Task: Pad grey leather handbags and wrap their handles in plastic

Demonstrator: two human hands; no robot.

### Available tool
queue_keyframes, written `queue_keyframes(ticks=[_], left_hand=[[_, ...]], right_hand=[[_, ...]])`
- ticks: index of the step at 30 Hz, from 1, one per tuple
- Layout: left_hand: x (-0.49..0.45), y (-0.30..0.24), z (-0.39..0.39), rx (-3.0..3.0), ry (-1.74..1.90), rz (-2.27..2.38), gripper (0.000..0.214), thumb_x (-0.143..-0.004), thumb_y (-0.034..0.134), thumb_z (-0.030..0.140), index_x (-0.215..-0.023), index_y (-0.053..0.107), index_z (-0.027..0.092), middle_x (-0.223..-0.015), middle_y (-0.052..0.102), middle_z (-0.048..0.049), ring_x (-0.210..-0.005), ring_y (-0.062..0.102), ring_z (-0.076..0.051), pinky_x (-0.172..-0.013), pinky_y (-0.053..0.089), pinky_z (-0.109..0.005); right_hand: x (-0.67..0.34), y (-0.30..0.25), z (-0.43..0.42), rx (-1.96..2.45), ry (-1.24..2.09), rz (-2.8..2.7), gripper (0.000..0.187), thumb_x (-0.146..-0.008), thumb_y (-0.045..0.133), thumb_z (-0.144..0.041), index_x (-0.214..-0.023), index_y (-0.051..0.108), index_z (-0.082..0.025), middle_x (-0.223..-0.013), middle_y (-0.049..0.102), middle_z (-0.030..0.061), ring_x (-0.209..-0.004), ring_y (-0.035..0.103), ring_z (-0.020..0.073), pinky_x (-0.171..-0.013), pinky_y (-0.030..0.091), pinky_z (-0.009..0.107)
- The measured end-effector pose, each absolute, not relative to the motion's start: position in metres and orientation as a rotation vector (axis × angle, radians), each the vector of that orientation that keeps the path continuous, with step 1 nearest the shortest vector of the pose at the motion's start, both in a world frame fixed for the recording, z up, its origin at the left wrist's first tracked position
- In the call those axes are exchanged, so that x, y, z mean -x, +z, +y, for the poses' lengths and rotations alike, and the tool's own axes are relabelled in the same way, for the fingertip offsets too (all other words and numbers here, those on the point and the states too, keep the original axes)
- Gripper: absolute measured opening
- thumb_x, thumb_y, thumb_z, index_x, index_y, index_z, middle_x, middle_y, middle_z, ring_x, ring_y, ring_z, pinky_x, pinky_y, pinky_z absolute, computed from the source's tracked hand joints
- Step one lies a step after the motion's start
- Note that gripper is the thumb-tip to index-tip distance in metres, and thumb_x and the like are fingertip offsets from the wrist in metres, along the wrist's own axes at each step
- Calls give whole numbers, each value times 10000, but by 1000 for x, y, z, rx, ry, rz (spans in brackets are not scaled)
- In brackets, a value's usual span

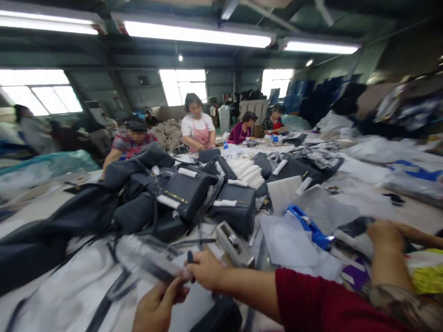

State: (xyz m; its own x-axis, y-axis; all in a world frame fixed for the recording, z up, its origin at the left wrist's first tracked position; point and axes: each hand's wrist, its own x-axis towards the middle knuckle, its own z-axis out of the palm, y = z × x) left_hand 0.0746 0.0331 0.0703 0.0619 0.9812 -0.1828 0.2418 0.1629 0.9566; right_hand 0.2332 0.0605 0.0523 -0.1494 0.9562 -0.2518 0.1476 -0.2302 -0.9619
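At the near edge of the cluttered table (pixel 411 213), the left hand (pixel 157 304) and right hand (pixel 206 269) both hold a dark strap (pixel 148 262) wrapped in clear plastic, fingers closed around its near end. Just beyond it lie a metal tool (pixel 233 244) and a heap of grey handbags (pixel 194 196). A co-worker's hand (pixel 384 235) rests at the right on blurred wrapping.

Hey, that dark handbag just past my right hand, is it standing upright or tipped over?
Upright: the dark handbag stands on its base, with its white-wrapped handle on top.
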Motion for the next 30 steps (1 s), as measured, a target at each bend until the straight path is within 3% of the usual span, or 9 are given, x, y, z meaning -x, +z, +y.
queue_keyframes(ticks=[4,8,14,19,23,27,30], left_hand=[[-69,76,17,-1141,967,1323,438,-726,695,530,-932,662,145,-787,730,-70,-657,700,-214,-680,607,-371],[-65,68,12,-1019,996,1297,441,-714,738,471,-966,584,144,-728,701,-39,-562,671,-162,-609,600,-320],[-59,56,4,-780,819,1267,451,-709,766,403,-1008,565,133,-744,686,-54,-567,666,-147,-534,568,-259],[-57,48,1,-665,714,1214,400,-654,816,373,-898,602,138,-727,652,-28,-561,639,-117,-523,535,-226],[-58,40,-1,-672,679,1260,341,-653,806,367,-826,628,134,-679,620,-16,-547,585,-102,-532,477,-222],[-60,39,-4,-981,827,1450,233,-726,723,362,-727,667,136,-660,588,-6,-574,500,-96,-556,391,-219],[-61,42,-9,-1351,987,1641,180,-739,710,313,-652,655,166,-756,570,-10,-730,525,-134,-682,414,-246]], right_hand=[[-235,49,45,1213,1106,-1807,310,-843,450,-131,-1052,670,-196,-778,666,10,-690,569,135,-678,437,234],[-234,43,39,1159,846,-2219,253,-847,453,-101,-885,687,-189,-773,662,42,-731,566,156,-696,406,243],[-233,35,38,1018,530,-2442,171,-851,488,-121,-798,645,-158,-743,635,63,-684,545,159,-669,380,255],[-229,27,36,1054,598,-2457,174,-846,469,-109,-765,613,-161,-704,636,59,-643,548,156,-632,364,255],[-232,18,35,1120,730,-2359,199,-869,427,-124,-914,618,-160,-719,651,48,-655,570,159,-629,380,249],[-244,25,40,1080,879,-2144,265,-860,474,-179,-1082,618,-167,-876,679,68,-773,599,172,-714,434,271],[-249,38,43,1169,1093,-1973,249,-835,567,-320,-998,676,-167,-846,669,50,-725,573,163,-685,437,277]])
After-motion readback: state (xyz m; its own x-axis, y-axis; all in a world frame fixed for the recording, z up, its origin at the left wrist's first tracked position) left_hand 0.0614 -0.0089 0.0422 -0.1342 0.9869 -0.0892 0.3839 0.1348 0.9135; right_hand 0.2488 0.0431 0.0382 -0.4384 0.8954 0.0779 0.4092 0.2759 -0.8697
